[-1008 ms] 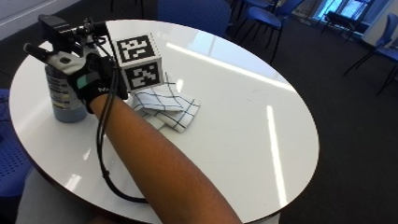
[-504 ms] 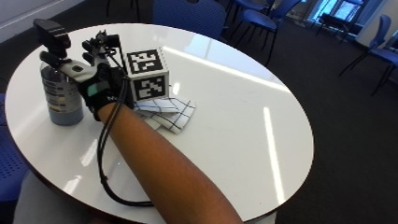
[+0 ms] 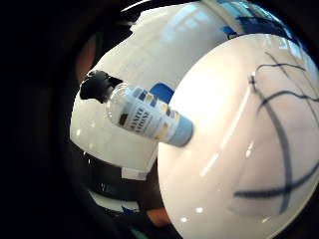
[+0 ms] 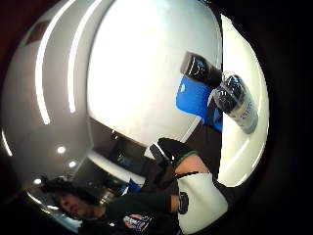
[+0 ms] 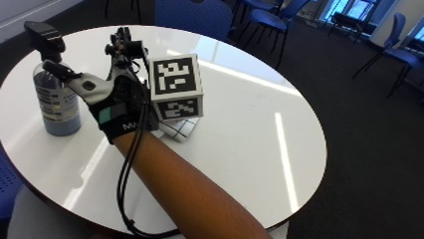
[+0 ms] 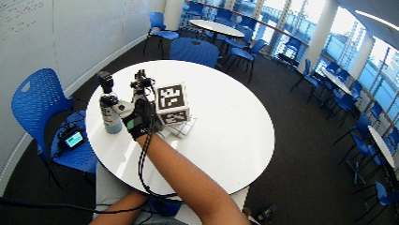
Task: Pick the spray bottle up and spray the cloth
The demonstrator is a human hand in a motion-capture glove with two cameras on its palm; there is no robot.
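Note:
A spray bottle with a black trigger head stands upright near the left edge of the round white table. My gloved right hand is raised just to the bottle's right, with a small gap between them, and it holds nothing. Both palm views show the bottle standing apart on the table, with no fingers around it. The white checked cloth lies on the table under and behind the hand, and only one corner of it shows. In the wide outside view the bottle, hand and cloth sit in a row.
A blue chair stands close to the table's left side with a small device on its seat. Another blue chair is at the far edge. The table's right half is bare white surface.
The hand now sits slightly farther from the bottle, toward the cloth, than one second ago. The bottle still stands in place. The outside camera has shifted.

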